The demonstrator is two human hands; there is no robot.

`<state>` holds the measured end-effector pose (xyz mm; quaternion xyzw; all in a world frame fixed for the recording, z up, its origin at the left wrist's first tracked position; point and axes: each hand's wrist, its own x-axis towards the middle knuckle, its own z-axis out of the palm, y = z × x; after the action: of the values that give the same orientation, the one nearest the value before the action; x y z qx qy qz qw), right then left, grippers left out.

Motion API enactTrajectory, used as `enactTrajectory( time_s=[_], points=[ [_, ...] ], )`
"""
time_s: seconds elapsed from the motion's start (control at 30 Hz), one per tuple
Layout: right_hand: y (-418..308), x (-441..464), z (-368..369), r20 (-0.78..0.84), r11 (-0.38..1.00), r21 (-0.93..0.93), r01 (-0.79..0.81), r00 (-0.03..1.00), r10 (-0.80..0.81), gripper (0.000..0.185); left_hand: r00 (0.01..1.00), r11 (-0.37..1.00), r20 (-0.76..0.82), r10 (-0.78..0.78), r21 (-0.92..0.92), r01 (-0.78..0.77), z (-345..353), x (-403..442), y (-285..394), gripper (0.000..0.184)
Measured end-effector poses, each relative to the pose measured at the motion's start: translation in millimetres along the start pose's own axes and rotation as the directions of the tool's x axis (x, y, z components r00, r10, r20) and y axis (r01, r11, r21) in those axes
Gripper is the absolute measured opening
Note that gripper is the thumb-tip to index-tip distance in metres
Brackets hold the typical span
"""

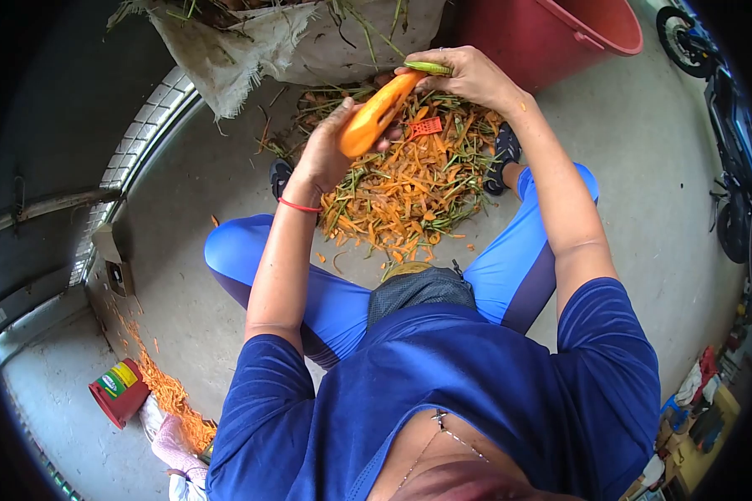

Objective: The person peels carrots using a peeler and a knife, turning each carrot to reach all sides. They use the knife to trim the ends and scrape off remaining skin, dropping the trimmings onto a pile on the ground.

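My left hand [332,144] is closed round the thick end of a large peeled carrot [378,115], which tilts up to the right and has dark marks on its side. At its narrow top end, my right hand [470,77] is closed on a small yellow-green tool [429,68]. Its working end is hidden, so I cannot tell whether it is a peeler or a knife. Below both hands, a heap of orange peelings and green stems [409,196] covers the floor between my feet. A small red slotted plastic piece [425,127] lies on the heap.
A white sack [301,42] with stems stands ahead, beside a large red tub [539,42]. A motorbike [731,159] is at the far right. Behind me on the left are a tipped red bucket [119,392] and orange shreds [171,397]. I sit on a low seat.
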<state>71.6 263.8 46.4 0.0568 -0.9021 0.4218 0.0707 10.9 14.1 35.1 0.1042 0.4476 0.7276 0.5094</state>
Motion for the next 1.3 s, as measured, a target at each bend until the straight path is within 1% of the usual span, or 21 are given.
enactTrajectory(
  time_s=[0.03, 0.07, 0.1, 0.17, 0.23, 0.27, 0.3, 0.37, 0.4, 0.5, 0.7, 0.8, 0.9, 1.0, 1.03, 1.1, 1.17, 1.2, 1.23, 1.27, 1.3],
  points=[
    [-2.7, 0.7, 4.7, -0.035, 0.997, -0.078, -0.015, 0.999, 0.013, 0.038, 0.998, 0.998, 0.057, -0.038, -0.038, 0.041, -1.8, 0.2, -2.7, 0.050],
    [-5.0, 1.8, 9.9, -0.076, 0.987, -0.155, -0.035, 0.997, 0.023, 0.039, 0.998, 0.997, 0.002, -0.056, 0.059, 0.056, -0.3, -0.2, -4.1, 0.047],
    [3.0, 4.9, 20.3, -0.240, 0.963, -0.265, 0.050, 0.964, -0.116, 0.048, 0.999, 1.000, -0.035, -0.015, 0.007, 0.015, -1.5, 1.9, -6.6, 0.046],
    [-13.5, 5.6, 33.0, -0.460, 0.933, -0.357, -0.053, 0.879, -0.127, 0.048, 0.990, 0.992, -0.122, 0.073, -0.097, -0.085, -7.3, 8.5, -11.5, 0.044],
    [-19.2, 0.8, 45.0, -0.252, 0.970, -0.158, -0.186, 0.957, 0.142, 0.041, 0.952, 0.977, -0.276, 0.134, -0.125, -0.174, -13.1, 15.3, -11.4, 0.045],
    [-31.0, -1.4, 53.8, -0.186, 0.976, -0.202, -0.077, 0.982, 0.039, 0.031, 0.931, 0.964, -0.330, 0.156, -0.154, -0.216, -14.0, 18.4, -11.2, 0.045],
    [-44.2, -8.2, 57.7, -0.110, 0.967, -0.239, -0.082, 0.992, 0.057, 0.028, 0.908, 0.950, -0.382, 0.170, -0.180, -0.254, -15.1, 20.0, -11.5, 0.045],
    [-41.7, -11.3, 76.1, -0.228, 0.962, -0.249, 0.109, 0.959, -0.168, 0.024, 0.893, 0.938, -0.407, 0.192, -0.191, -0.288, -20.8, 23.0, -12.1, 0.045],
    [-40.0, -13.0, 79.7, -0.241, 0.974, -0.191, 0.117, 0.957, -0.163, 0.024, 0.886, 0.932, -0.419, 0.200, -0.198, -0.304, -22.4, 23.2, -14.2, 0.045],
    [-39.8, -11.4, 77.2, -0.218, 0.979, -0.169, 0.117, 0.964, -0.153, 0.023, 0.890, 0.931, -0.402, 0.216, -0.191, -0.312, -24.8, 22.9, -17.2, 0.044],
    [-37.0, -12.5, 78.3, -0.155, 0.978, -0.203, 0.056, 0.984, -0.088, 0.020, 0.882, 0.922, -0.406, 0.238, -0.192, -0.337, -15.6, 21.0, -14.5, 0.041],
    [-33.7, -8.0, 76.7, -0.209, 0.966, -0.221, 0.134, 0.961, -0.181, 0.019, 0.919, 0.918, -0.340, 0.198, -0.263, -0.296, -19.0, 20.1, -16.7, 0.041],
    [-26.6, -5.4, 74.9, -0.181, 0.960, -0.261, 0.100, 0.972, -0.150, 0.019, 0.926, 0.905, -0.319, 0.201, -0.300, -0.300, -15.1, 18.6, -16.9, 0.039],
    [-11.3, 1.4, 71.6, -0.232, 0.968, -0.239, 0.082, 0.963, -0.139, 0.020, 0.975, 0.893, -0.179, 0.130, -0.406, -0.194, -16.7, 16.9, -18.9, 0.038],
    [-11.1, 2.1, 67.5, -0.236, 0.972, -0.231, 0.043, 0.967, -0.099, 0.021, 0.980, 0.897, -0.161, 0.113, -0.408, -0.171, -15.5, 17.1, -20.2, 0.039],
    [3.9, 4.3, 65.5, -0.275, 0.959, -0.283, 0.028, 0.955, -0.109, 0.024, 0.988, 0.904, -0.128, 0.083, -0.409, -0.129, -13.1, 17.1, -21.3, 0.040],
    [13.6, 4.7, 57.0, -0.302, 0.924, -0.354, -0.143, 0.953, 0.032, 0.027, 0.995, 0.895, -0.076, 0.058, -0.438, -0.086, -9.1, 12.5, -21.4, 0.040],
    [34.3, 6.5, 48.3, -0.287, 0.880, -0.416, -0.230, 0.951, 0.113, 0.031, 0.997, 0.894, -0.051, 0.050, -0.443, -0.068, -6.8, 8.3, -21.4, 0.039],
    [33.9, 5.9, 36.8, -0.284, 0.874, -0.392, -0.287, 0.942, 0.181, 0.033, 0.999, 0.894, -0.028, 0.043, -0.446, -0.051, -6.8, 5.6, -20.2, 0.039],
    [30.7, 3.7, 33.9, -0.313, 0.885, -0.366, -0.286, 0.934, 0.173, 0.036, 0.998, 0.905, -0.033, 0.050, -0.420, -0.060, -12.9, 4.8, -21.0, 0.041],
    [26.8, 2.4, 32.8, -0.337, 0.896, -0.345, -0.279, 0.928, 0.159, 0.039, 0.975, 0.965, -0.190, 0.111, -0.213, -0.151, -13.8, 7.4, -20.4, 0.042]
  ],
)
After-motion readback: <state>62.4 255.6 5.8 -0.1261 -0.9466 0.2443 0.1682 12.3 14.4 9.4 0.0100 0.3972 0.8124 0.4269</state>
